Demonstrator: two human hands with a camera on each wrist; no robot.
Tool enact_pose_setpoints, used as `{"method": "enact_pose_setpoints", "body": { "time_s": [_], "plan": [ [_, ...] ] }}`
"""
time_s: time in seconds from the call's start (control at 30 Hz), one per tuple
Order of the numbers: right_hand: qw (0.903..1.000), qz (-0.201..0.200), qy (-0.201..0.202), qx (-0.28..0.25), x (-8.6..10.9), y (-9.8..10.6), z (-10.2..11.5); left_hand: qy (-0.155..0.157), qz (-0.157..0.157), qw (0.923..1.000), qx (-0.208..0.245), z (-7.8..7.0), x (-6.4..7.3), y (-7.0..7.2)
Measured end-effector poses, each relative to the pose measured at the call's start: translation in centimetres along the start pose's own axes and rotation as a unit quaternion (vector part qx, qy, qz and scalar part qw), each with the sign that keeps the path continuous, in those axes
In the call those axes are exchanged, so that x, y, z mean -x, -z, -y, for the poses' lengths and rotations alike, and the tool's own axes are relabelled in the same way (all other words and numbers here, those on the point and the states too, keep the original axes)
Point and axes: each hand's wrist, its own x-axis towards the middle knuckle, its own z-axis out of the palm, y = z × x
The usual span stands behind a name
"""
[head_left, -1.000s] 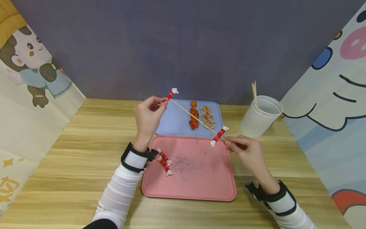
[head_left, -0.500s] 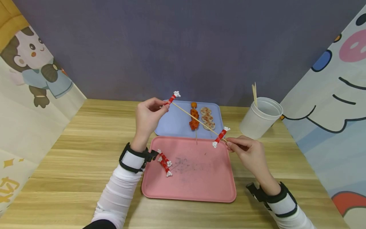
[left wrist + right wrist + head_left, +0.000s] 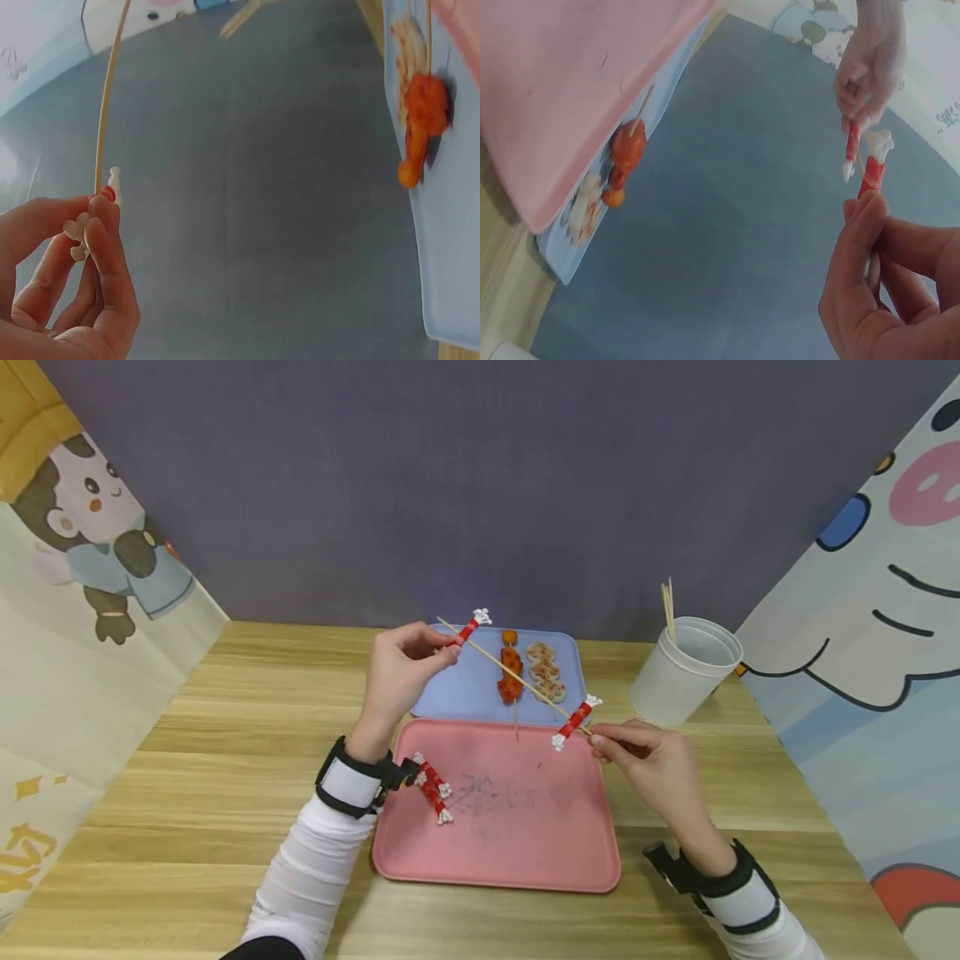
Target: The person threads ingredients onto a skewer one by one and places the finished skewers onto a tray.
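Observation:
My left hand (image 3: 401,672) pinches a short red stick-shaped piece (image 3: 474,625) with frilled white ends, like a toy bone-end snack. A thin bamboo skewer (image 3: 517,675) crosses this piece, and its tip sticks out past it at the upper left. At the skewer's other end, my right hand (image 3: 656,764) pinches the stick just below a second red-and-white piece (image 3: 574,725), which is threaded crosswise. Two similar pieces (image 3: 433,795) lie on the left of the pink tray (image 3: 517,852). In the left wrist view, fingers partly hide the left piece.
Behind the pink tray stands a blue tray (image 3: 442,689) with a skewer of orange-brown food (image 3: 510,672) and one of pale round slices (image 3: 545,670). A white bucket (image 3: 675,681) holding several skewers (image 3: 667,606) is at the right. A dark wall rises at the back.
My left hand has moved slightly right and down, bringing its red piece along the skewer, so the skewer's tip now shows beyond it. My right hand stays nearly still.

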Motion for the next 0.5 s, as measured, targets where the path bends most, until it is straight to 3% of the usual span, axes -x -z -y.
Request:
{"method": "enact_pose_setpoints", "body": {
  "time_s": [0.17,0.37,0.5],
  "plan": [
    [0.9991,0.018,-0.017,-0.034,0.2,-0.4,0.3,0.026,0.050,0.9984,-0.005,0.0,0.5,-1.4],
    [0.9962,0.034,-0.031,-0.074,0.4,-0.7,0.6,0.029,0.094,0.9943,-0.040,0.1,1.5,-3.4],
    [0.9958,0.035,-0.033,-0.078,0.5,-0.7,0.6,0.041,0.120,0.9912,-0.038,0.0,2.2,-4.5]
  ]
}}
